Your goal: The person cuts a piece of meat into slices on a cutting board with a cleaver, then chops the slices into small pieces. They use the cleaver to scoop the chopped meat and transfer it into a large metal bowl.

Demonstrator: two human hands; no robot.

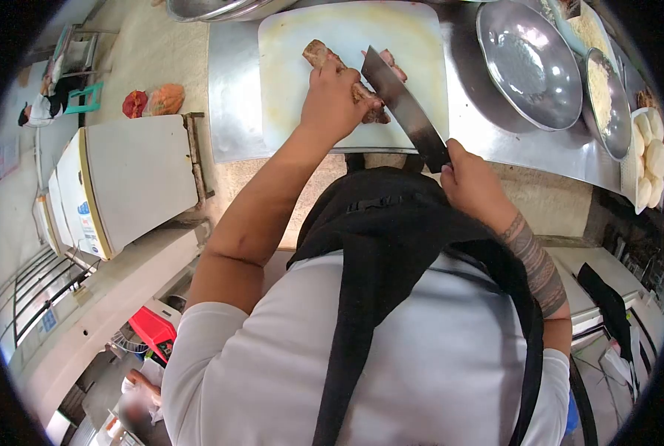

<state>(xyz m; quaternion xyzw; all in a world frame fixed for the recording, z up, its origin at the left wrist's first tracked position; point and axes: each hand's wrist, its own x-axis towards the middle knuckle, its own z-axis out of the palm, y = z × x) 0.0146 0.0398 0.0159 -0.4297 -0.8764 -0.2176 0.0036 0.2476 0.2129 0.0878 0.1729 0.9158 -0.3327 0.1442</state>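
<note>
On the white cutting board (pixel 284 82) lies a long piece of browned meat (pixel 316 53). My left hand (pixel 333 100) is closed over its middle, fingers curled and pressing it to the board. My right hand (pixel 472 182) grips the dark handle of a wide-bladed kitchen knife (pixel 405 104). The blade slants up and to the left across the board, its edge close beside the lower end of the meat. Beyond the blade, a smaller chunk of meat (pixel 394 64) sits partly hidden behind it.
To the right stands a large metal bowl (pixel 529 63), then a smaller bowl of pale shredded food (pixel 600 97). A white tray (pixel 639 195) holds several pale rounded pieces. Another metal bowl (pixel 213 9) is at the board's upper left. A white chest (pixel 150 175) stands at left.
</note>
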